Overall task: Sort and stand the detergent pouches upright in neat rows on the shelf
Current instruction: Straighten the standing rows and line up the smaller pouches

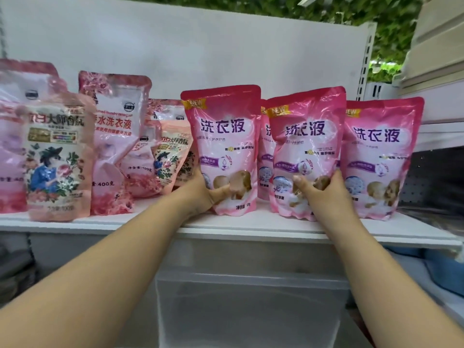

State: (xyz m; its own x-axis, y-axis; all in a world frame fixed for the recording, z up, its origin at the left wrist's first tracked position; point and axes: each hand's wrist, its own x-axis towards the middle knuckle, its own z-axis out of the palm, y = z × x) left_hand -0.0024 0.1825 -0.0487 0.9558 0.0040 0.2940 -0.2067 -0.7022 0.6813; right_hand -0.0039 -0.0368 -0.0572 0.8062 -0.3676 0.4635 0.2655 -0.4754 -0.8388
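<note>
Bright pink detergent pouches stand upright along the white shelf. My left hand grips the lower left side of the left bright pink pouch. My right hand grips the lower part of the middle bright pink pouch. A third bright pink pouch stands to the right, and another shows partly behind the two held ones. On the left stand pale floral pouches and rose-print pouches, some creased and leaning.
The white back panel closes the shelf behind. A slotted upright bounds it on the right, with cream boxes beyond. A translucent plastic bin sits below the shelf between my forearms. Green foliage shows above.
</note>
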